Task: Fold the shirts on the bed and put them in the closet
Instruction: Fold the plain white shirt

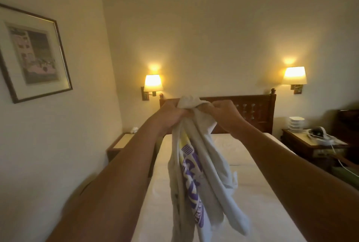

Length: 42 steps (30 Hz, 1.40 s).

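Note:
A white shirt (202, 173) with a purple and yellow print hangs bunched in the air above the bed (258, 187). My left hand (172, 114) grips its top edge on the left side. My right hand (223, 112) grips the same top edge just to the right, so the two hands are close together in front of the headboard. The cloth falls in long folds down to the bottom of the view. The closet is not in view.
A dark wooden headboard (254, 109) stands at the far end of the bed, with lit wall lamps (153, 82) on either side. A nightstand (310, 144) with stacked white dishes and cables is at the right. A small table (121, 141) sits at the left wall under a framed picture (33, 53).

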Available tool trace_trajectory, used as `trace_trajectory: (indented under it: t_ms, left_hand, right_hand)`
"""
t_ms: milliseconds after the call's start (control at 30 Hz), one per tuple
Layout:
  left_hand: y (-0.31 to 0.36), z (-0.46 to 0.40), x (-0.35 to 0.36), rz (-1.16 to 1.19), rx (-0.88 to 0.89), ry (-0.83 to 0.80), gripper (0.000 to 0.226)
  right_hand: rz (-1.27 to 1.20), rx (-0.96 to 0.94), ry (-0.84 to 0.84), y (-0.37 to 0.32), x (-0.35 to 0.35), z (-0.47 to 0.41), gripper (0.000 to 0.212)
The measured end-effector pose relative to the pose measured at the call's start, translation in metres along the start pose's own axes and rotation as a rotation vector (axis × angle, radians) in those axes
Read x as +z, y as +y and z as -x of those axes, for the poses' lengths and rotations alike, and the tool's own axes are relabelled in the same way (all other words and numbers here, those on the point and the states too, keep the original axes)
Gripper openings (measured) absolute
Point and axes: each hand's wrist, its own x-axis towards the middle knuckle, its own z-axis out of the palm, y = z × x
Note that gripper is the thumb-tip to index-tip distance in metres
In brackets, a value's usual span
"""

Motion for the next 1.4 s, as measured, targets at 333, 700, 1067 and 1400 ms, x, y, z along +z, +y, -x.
trace_trajectory:
  t_ms: [333,700,1067,1400]
  left_hand:
    - [-0.013,-0.005,0.006,-0.118,-0.001,0.138,0.05]
    - [-0.018,-0.007,-0.01,-0.318,-0.018,0.208,0.036]
    - [-0.029,-0.026,0.029,-0.564,-0.016,0.097,0.028]
    - [-0.021,-0.031,0.036,0.06,-0.114,0.174,0.039]
  right_hand:
    - [-0.06,0.139,-0.261,0.024,-0.02,-0.003,0.052]
    - [0.125,0.086,-0.073,0.037,-0.012,-0.002,0.031]
    - [0.499,-0.036,-0.338,0.027,-0.003,-0.016,0.038]
    - [-0.59,0.287,-0.757,0.017,-0.019,0.012,0.041]
